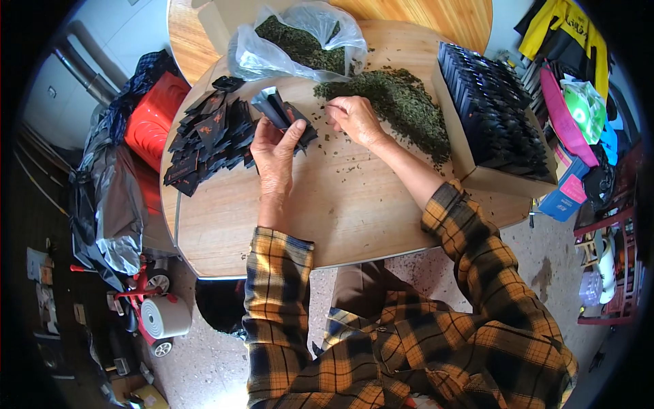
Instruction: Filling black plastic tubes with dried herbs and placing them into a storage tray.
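Note:
My left hand grips small black packets, one of them a packet with its silvery mouth spread upward. Another packet with an orange mark shows beside my thumb. Over the table, my right hand has its fingertips drawn together just left of a heap of dried green leaves; whether a bit of leaf is between them is hidden. Left of my left hand lies a loose pile of flat black packets. A clear plastic bag of similar dark leaves sits behind both hands.
A cardboard box packed with rows of upright black packets stands at the table's right. Leaf crumbs dot the wooden tabletop. Red plastic stools are left of the table; a blue carton and pink basin are right.

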Tool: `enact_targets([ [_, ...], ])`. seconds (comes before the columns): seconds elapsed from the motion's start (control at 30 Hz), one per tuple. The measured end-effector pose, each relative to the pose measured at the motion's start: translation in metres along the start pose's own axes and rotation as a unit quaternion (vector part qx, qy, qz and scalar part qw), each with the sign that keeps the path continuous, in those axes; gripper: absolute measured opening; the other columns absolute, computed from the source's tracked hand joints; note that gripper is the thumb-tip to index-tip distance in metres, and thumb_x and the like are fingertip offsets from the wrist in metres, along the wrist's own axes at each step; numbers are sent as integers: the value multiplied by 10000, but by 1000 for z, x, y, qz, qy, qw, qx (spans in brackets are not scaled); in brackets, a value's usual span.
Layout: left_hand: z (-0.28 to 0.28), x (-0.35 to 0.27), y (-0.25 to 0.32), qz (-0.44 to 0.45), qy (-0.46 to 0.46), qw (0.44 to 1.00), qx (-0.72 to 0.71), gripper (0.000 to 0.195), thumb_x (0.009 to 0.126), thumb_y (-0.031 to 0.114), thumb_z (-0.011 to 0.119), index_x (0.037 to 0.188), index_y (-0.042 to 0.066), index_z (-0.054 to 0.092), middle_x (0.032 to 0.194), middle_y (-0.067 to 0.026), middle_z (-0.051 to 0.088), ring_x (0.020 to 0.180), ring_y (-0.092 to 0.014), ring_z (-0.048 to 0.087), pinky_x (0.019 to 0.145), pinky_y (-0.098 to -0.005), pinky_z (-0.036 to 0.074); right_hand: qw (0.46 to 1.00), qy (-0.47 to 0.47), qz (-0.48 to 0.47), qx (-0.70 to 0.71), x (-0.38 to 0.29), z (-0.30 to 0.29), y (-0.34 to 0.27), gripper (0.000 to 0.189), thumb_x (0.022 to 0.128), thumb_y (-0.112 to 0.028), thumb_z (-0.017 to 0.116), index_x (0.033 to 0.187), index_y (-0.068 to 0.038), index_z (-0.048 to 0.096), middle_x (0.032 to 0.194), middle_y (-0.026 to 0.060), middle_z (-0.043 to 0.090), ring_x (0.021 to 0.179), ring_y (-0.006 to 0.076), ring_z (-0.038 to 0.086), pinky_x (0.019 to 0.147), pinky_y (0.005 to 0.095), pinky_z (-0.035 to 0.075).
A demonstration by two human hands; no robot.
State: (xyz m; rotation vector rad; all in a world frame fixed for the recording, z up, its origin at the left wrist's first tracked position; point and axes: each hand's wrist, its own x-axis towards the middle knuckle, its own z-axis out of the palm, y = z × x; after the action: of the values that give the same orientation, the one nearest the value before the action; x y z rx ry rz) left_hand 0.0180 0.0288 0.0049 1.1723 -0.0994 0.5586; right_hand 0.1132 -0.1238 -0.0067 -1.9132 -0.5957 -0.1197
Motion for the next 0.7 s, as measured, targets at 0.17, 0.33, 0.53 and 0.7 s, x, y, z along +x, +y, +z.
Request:
enact_targets([
  [0.17,-1,2,2,-6,-1,1000,19,357,776,-12,745,1090,20,578,1023,-11,618,924,-90,567,860,-248,465,999,16,-26,-45,21,16,10,193,899,-135,573,943,23,676,682,104,667,562,154,641,515,290,518],
  [0.33,-1,1,-2,4,-14,1000,24,398,771,2,756,1118,10,562,1000,-4,610,888,-82,562,824,-242,474,987,69,-75,-122,46,20,21,185,895,-131,571,916,17,681,616,104,649,549,165,647,500,305,511],
  [0.53,3,0,-3,-16,-20,999,21,479,767,23,768,1179,-18,528,1011,-19,610,882,-85,563,790,-234,490,967,121,-74,-210,57,14,33,170,867,-127,577,840,1,684,610,150,634,528,219,651,518,332,506],
  [0.7,0,1,-4,-10,-21,1000,18,509,760,32,777,1195,-19,518,1007,-20,613,880,-89,567,793,-233,494,975,130,-24,-177,34,3,28,202,847,-178,571,781,-9,661,727,218,637,719,405,634,684,465,516],
])
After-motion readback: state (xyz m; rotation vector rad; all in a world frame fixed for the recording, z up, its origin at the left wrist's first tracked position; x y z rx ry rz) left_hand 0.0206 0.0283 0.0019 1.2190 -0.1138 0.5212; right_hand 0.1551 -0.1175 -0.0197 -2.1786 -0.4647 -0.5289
